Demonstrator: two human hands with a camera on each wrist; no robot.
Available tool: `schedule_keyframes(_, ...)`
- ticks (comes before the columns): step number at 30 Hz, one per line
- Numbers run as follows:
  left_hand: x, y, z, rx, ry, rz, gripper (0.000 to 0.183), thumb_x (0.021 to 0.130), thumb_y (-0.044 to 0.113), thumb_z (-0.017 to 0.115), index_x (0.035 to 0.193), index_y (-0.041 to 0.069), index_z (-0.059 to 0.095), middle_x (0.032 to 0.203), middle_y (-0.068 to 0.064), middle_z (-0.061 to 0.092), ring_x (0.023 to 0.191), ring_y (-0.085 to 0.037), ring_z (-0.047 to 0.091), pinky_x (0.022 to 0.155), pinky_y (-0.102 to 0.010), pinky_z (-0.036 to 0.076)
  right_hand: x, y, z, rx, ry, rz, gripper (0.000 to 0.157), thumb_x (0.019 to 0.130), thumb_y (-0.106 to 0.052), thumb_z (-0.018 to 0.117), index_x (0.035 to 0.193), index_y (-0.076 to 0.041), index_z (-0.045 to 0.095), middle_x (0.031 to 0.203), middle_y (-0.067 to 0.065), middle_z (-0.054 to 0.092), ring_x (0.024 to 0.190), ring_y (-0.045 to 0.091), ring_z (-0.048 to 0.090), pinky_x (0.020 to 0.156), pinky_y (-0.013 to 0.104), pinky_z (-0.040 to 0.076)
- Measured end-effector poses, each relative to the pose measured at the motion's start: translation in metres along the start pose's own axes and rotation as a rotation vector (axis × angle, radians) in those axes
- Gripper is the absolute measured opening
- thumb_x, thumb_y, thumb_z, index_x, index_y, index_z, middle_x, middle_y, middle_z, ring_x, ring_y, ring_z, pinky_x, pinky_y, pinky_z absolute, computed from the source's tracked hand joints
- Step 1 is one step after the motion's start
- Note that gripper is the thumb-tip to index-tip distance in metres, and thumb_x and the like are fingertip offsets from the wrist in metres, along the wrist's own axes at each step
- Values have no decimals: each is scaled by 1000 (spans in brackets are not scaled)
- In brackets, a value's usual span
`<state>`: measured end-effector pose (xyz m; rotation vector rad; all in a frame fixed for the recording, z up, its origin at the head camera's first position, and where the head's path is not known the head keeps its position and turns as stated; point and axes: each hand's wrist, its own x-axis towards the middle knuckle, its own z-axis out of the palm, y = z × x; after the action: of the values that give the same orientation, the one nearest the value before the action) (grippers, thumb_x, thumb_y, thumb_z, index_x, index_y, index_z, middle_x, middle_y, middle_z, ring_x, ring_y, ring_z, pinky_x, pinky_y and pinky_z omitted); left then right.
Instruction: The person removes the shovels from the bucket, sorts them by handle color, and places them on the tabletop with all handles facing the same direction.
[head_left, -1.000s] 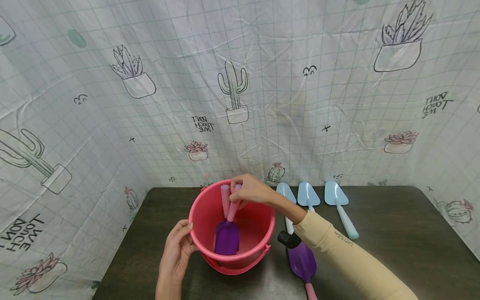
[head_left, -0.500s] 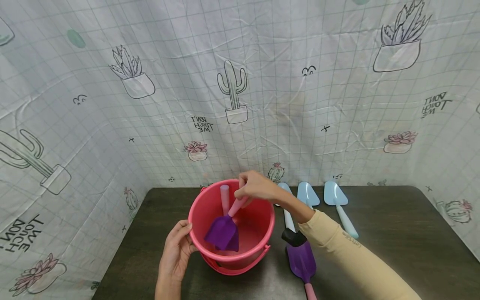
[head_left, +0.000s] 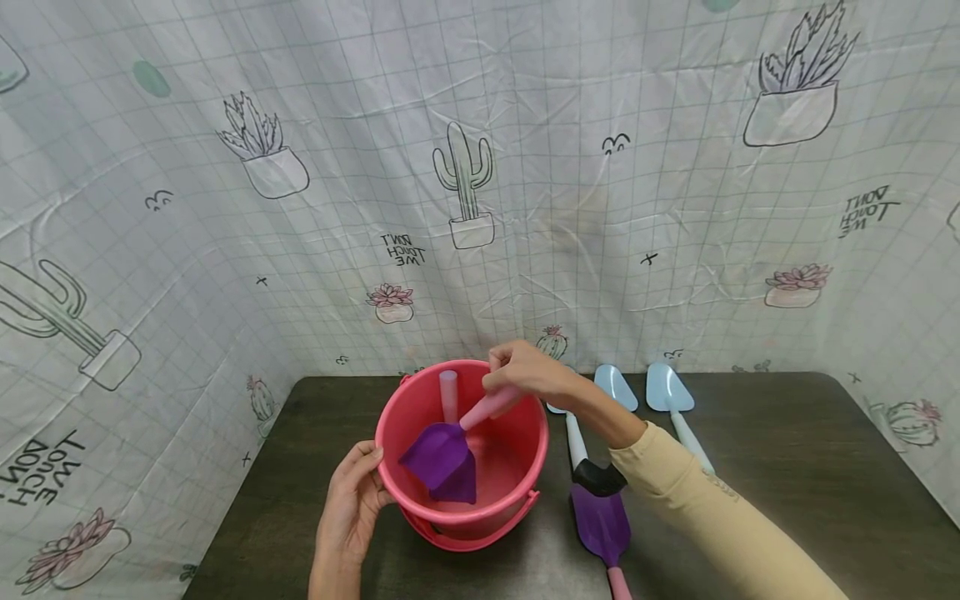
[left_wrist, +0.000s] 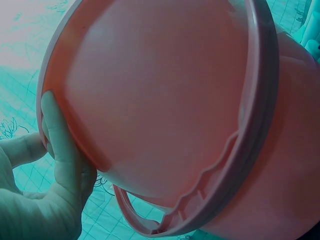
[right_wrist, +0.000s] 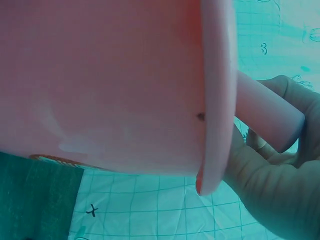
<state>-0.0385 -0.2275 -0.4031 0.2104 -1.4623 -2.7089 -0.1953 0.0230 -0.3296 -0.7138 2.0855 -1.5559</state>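
A pink bucket (head_left: 465,533) stands on the dark table, its left rim pinched by my left hand (head_left: 351,496). In the left wrist view that hand (left_wrist: 57,170) has fingers on either side of the rim. My right hand (head_left: 531,371) grips the pink handle of a toy shovel (head_left: 435,452) with a purple blade, tilted inside the bucket. The handle end (right_wrist: 272,112) shows beside the rim in the right wrist view. Another toy shovel (head_left: 448,396) with a pink handle leans in the bucket, its purple blade partly covered by the held one.
Right of the bucket lies a purple shovel (head_left: 602,525) with a pink handle, under the black wrist strap (head_left: 597,478). Light blue trowels (head_left: 670,390) lie behind the right arm, partly hidden. A patterned curtain (head_left: 570,208) surrounds the dark table (head_left: 787,467).
My right hand has moved right and tilted the shovel, so its blade swung left and up, away from the other shovel. The left hand and bucket have stayed put.
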Motion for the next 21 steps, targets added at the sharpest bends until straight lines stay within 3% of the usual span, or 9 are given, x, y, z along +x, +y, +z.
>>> schedule_keyframes(4,0,0,0,3,1,1,15,108,4,45,102,5,59,90,-6,67,73,-12,69,58,-25,60,-1,1,-4,148,-26,72,24,83,-3,62,65,-11,50,64,1,52,70,20,63,72,36,62)
schedule_keyframes(8,-1,0,1,2,-1,3,16,108,3,44,102,5,59,90,-6,67,73,-11,69,57,-25,60,-1,1,-9,288,-48,142,21,86,-1,60,68,-9,54,74,6,58,75,25,68,80,52,62)
schedule_keyframes(12,-1,0,1,-6,-12,9,17,107,2,44,101,6,60,90,-6,68,73,-11,69,58,-25,60,-2,2,-14,372,-48,171,15,87,-1,60,73,-5,63,85,8,62,80,26,64,81,50,63)
schedule_keyframes(14,-1,0,1,-9,-16,10,18,107,2,44,101,6,60,90,-5,68,73,-11,69,58,-25,60,-2,2,-17,414,-49,181,11,88,0,59,82,1,68,92,11,65,85,27,65,83,50,62)
schedule_keyframes(16,-1,0,1,-8,-15,9,18,107,2,43,101,6,60,89,-5,68,73,-11,70,59,-26,60,-3,3,-20,452,-69,192,19,90,-2,57,99,10,69,101,14,67,89,29,68,87,51,60)
schedule_keyframes(21,-1,1,1,-2,-7,7,18,107,2,44,101,6,60,89,-6,68,72,-12,69,59,-26,60,-4,3,-25,606,-160,251,51,96,-6,52,138,24,45,118,20,66,96,30,73,92,49,58)
